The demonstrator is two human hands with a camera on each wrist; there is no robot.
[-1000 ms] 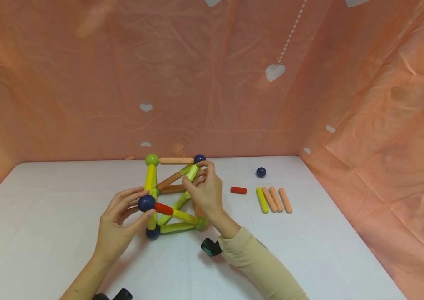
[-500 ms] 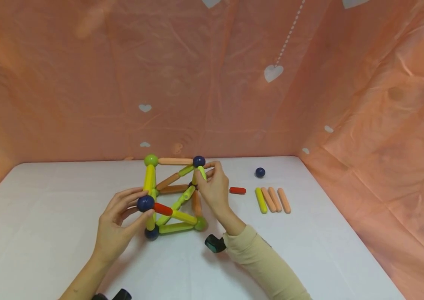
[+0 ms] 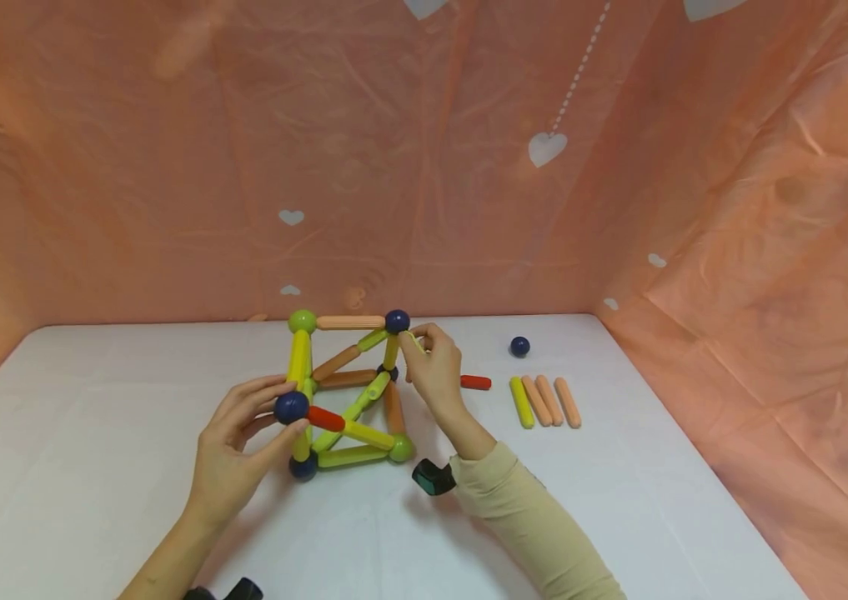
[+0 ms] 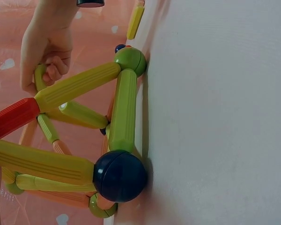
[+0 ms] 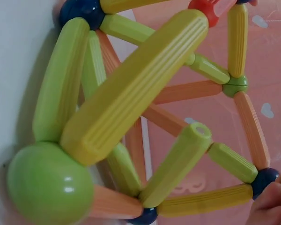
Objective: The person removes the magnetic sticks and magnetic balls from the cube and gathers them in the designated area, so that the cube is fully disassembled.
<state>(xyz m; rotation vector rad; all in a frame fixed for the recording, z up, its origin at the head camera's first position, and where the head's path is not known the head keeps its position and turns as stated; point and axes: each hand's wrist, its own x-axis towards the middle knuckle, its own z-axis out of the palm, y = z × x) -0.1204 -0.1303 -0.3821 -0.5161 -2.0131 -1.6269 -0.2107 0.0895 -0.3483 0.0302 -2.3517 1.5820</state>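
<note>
A frame of sticks and balls stands on the white table. My left hand grips the dark blue ball at its upper front left corner, where a red stick joins. Beside the upper right blue ball, my right hand pinches a yellow-green stick, mostly covered by the fingers; whether stick and ball touch, I cannot tell. In the right wrist view, a light green stick inside the frame has one free end. The left wrist view shows my right hand holding a green stick.
Right of the frame lie a red stick, a yellow-green stick, several peach sticks and a loose blue ball. A pink cloth with hearts hangs behind the table.
My right hand has moved right, away from the middle of the frame, carrying the yellow-green stick, whose tilt has changed. My left hand has stayed at its ball.
</note>
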